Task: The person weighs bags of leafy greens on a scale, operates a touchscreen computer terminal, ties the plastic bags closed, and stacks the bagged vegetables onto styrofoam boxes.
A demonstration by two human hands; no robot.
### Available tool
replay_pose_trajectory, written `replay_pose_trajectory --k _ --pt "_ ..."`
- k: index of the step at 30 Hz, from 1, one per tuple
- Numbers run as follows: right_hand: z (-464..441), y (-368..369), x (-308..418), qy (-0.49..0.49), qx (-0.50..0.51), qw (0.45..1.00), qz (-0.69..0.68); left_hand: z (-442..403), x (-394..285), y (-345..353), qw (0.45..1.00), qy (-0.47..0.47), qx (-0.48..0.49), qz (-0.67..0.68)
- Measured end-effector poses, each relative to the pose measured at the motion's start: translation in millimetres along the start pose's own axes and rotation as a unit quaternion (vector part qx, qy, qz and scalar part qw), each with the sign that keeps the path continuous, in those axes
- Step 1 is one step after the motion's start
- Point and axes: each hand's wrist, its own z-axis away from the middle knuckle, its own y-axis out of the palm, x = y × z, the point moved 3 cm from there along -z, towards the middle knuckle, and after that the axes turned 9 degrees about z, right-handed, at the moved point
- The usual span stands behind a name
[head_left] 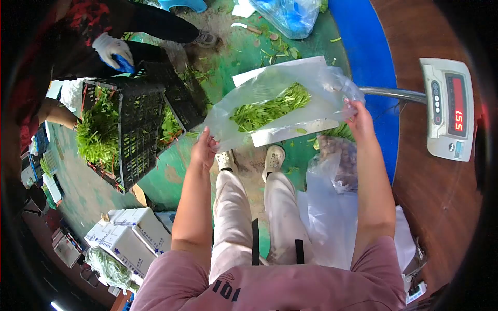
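A clear plastic bag (pixel 218 116) is stretched between my two hands, with a heap of leafy greens (pixel 272 108) in it. My left hand (pixel 204 147) pinches the bag's near left end. At its right end my right hand (pixel 359 122) grips a gathered edge of the plastic. Under the bag shows a white flat plate (pixel 267 137); whether the bag rests on it I cannot tell. A metal pole (pixel 394 93) runs from beside the plate to a scale display (pixel 450 109) with lit red digits.
To the left, a co-worker's gloved hand (pixel 115 53) is over black crates (pixel 140 132) of greens (pixel 97 136). White boxes (pixel 122 236) stand lower left. Beside my right leg are a plastic bag of brownish produce (pixel 340 158) and plastic sheets (pixel 332 217). A brown table (pixel 436 202) lies right.
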Motion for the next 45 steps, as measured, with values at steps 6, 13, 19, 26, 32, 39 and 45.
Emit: replay_pose_trajectory --k 6,13,19,26,32,39,45 --pt "-1 20 15 -0.153 -0.027 0.982 0.112 27 -16 38 0.960 0.079 0.153 0.219" --pt "3 23 18 -0.087 -0.014 0.994 0.071 31 -17 33 0.966 0.110 0.185 0.143" --pt "-4 29 -2 -0.072 0.000 0.997 0.014 31 -19 23 0.963 0.100 0.201 0.150" --pt "-3 45 -15 -0.132 -0.004 0.990 0.057 18 -6 0 0.974 0.079 0.146 0.157" --pt "-2 54 -12 -0.131 0.003 0.990 0.060 25 -7 7 0.979 0.085 0.109 0.153" --pt "-7 42 -29 -0.117 -0.050 0.991 0.051 30 -8 22 0.983 0.084 0.147 0.076" --pt "-6 11 -37 -0.105 -0.148 0.983 -0.001 61 -10 75 0.964 0.153 0.201 -0.078"
